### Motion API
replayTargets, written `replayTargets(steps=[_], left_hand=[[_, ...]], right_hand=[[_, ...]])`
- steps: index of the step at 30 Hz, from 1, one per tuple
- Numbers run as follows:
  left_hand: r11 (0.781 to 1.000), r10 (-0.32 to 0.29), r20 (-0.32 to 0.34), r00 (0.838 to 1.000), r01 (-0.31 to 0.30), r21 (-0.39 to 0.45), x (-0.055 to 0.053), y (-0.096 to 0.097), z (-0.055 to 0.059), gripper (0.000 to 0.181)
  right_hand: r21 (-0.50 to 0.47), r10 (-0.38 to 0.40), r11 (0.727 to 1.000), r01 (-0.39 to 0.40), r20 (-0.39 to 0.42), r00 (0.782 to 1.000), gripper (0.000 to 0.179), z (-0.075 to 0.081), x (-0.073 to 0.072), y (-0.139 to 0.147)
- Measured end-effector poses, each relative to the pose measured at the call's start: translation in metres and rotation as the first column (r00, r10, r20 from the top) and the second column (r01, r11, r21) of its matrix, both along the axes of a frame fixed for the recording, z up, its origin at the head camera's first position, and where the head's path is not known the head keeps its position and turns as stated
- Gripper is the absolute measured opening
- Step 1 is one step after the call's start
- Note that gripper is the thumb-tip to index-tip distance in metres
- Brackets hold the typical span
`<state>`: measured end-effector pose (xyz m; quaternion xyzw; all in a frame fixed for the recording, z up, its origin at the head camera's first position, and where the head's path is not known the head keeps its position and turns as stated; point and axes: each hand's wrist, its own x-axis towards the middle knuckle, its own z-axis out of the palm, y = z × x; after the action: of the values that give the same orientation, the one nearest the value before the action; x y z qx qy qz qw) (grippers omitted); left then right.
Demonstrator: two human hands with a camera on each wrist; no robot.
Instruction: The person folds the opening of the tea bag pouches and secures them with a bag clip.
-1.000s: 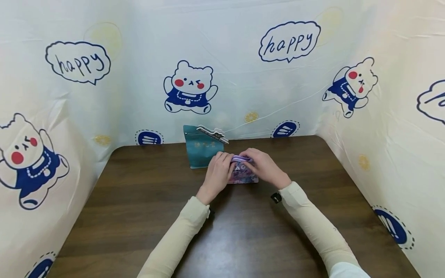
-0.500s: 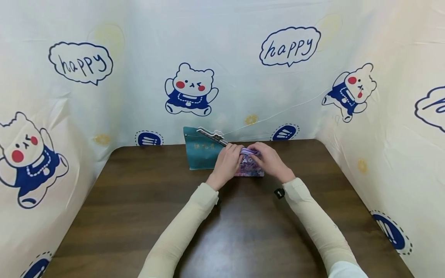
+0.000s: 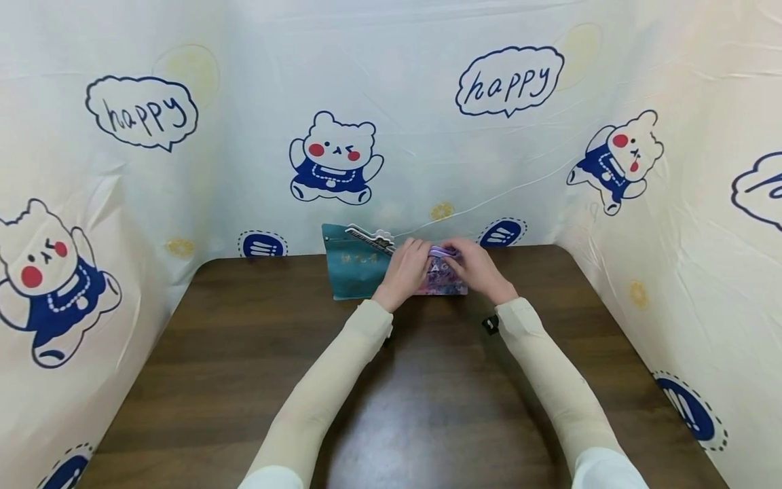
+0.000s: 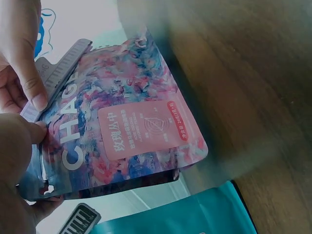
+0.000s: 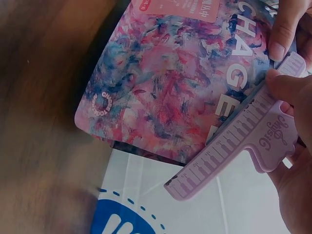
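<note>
A pink, purple and blue tea pouch [image 4: 122, 107] stands near the far side of the table, lettering to the front. Along its top runs a purple bag clip [image 5: 214, 156] with a piano-key pattern. My right hand [image 3: 479, 268] grips that clip from the right, thumb in front. At the pouch's top left corner my left hand [image 3: 406, 270] pinches the pouch, its back hiding part of it in the head view. Just left of the hands stands a teal pouch [image 3: 354, 272] with a black-and-white keyboard clip [image 3: 370, 239] slanting across its top corner.
The brown wooden table [image 3: 256, 360] meets a white printed cloth wall [image 3: 403, 156] close behind the pouches. Similar cloth flanks both sides. Small black devices, one seen as a wrist camera [image 3: 491, 324], sit under the cuffs.
Both hands have carried the patterned pouch and its purple clip away from me and slightly right, next to the teal pouch. The teal pouch stays in place.
</note>
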<state>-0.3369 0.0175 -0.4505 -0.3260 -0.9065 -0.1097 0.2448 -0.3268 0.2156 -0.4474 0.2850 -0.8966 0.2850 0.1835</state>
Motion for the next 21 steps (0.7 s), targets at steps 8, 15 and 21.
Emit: replayTargets(steps=[8,15,21], left_hand=[[0.999,0.042,0.061,0.997,-0.039,-0.035,-0.013,0.006,0.001,0.027],[0.996,0.074,0.105,0.992,-0.068,-0.064,-0.015,0.008,-0.004,0.029],[0.996,0.077,0.119,0.99,-0.07,-0.06,-0.017,0.008,-0.006,0.032]], right_hand=[[0.02,-0.021,1.0,0.02,0.034,0.999,0.021,-0.002,-0.014,0.003],[-0.01,0.03,1.0,-0.029,0.091,0.995,0.024,-0.011,-0.025,0.007],[-0.034,0.055,0.998,-0.052,0.112,0.992,0.024,-0.014,-0.03,0.008]])
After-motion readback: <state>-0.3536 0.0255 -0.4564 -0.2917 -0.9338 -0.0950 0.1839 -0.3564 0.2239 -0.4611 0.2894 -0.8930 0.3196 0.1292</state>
